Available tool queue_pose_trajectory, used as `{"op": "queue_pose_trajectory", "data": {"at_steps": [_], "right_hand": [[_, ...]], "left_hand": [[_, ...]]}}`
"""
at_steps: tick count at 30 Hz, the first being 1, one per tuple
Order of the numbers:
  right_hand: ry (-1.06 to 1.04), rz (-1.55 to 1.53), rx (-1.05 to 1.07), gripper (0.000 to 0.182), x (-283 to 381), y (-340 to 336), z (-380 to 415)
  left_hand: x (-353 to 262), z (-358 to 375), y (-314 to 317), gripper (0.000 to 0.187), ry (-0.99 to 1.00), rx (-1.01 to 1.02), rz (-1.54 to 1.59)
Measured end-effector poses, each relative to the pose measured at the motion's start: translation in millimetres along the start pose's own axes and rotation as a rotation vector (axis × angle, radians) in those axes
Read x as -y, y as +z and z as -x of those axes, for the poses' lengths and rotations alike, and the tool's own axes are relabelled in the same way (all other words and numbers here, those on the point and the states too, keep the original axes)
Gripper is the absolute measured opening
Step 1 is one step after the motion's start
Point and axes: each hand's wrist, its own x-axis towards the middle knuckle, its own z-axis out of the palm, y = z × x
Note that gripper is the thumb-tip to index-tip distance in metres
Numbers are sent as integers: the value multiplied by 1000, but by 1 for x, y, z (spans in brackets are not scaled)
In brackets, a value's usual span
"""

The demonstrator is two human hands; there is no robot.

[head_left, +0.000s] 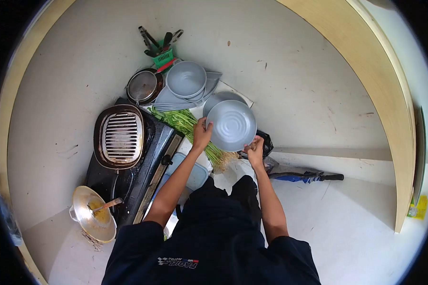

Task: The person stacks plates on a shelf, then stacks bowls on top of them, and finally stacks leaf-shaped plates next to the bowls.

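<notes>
A round grey plate is held between my two hands. My left hand grips its left rim, and my right hand has its fingers closed on the lower right rim. Behind this plate, another grey plate shows only in part. Farther back stands a grey bowl on top of stacked grey dishes. Green leafy vegetables with pale roots lie beside my left hand, partly under my wrist and the plate.
A black stove at the left carries a grill pan. Below it sits a wok with a wooden-handled utensil. A strainer and a green utensil basket stand at the back. An umbrella lies at the right.
</notes>
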Motion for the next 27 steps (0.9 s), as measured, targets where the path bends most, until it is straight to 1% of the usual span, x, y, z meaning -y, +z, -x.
{"op": "queue_pose_trajectory", "data": {"at_steps": [3, 4, 7, 10, 11, 12, 15, 16, 19, 20, 23, 24, 27], "right_hand": [[99, -202, 79, 52, 26, -14, 40], [83, -154, 39, 52, 29, -15, 50], [82, -117, 77, 54, 51, -21, 69], [48, -144, 123, 49, 75, -26, 79], [31, -140, 146, 48, 83, -29, 81], [18, -148, 124, 37, 96, -29, 84], [-27, -107, 106, 33, 107, -39, 85], [-20, -148, 91, 29, 124, -41, 91], [-174, -51, 51, 28, 141, -51, 92], [-213, -101, 15, 28, 150, -51, 97], [-195, -82, -21, 29, 170, -64, 106], [-195, -77, -34, 29, 178, -70, 111], [-236, -35, -87, 33, 195, -88, 121]], "left_hand": [[3, 18, -5, 45, 124, 9, 33], [8, 20, -4, 43, 205, -15, 30], [5, 29, -10, 42, 327, -20, 39], [-7, 33, -11, 37, 372, -15, 186], [-11, 37, -14, 35, 366, -3, 182], [-29, 48, -21, 33, 363, 7, 178], [-60, 72, -35, 31, 349, 33, 255], [-67, 80, -37, 31, 343, 43, 295], [-88, 107, -36, 31, 422, -64, 315], [-97, 120, -33, 32, 379, -111, 354], [-117, 147, -25, 33, 338, -151, 442], [-120, 155, -24, 41, 340, -160, 427], [-134, 179, -14, 36, 347, -182, 476]]}}
